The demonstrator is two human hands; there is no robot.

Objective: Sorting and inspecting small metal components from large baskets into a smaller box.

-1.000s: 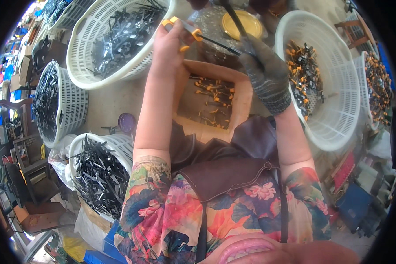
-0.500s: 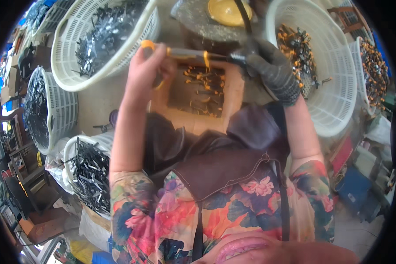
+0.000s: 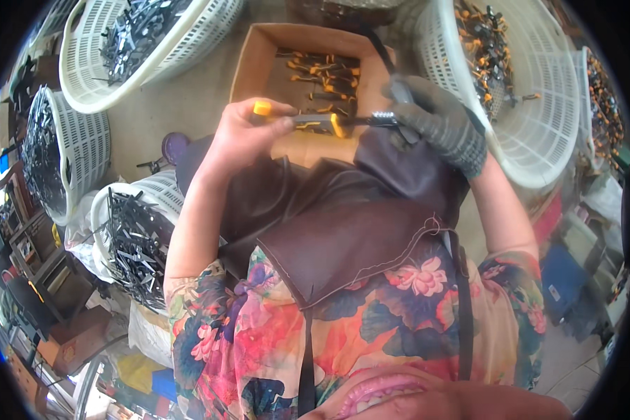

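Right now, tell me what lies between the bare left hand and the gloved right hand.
In the head view, an orange-handled tool spans the gap: the left hand grips its handle end, the right hand its metal end.

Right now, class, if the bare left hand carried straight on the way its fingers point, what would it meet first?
The left hand points right along the orange-handled tool it grips. Going on, it would probably first meet the gloved right hand holding the tool's other end; depth is unclear.
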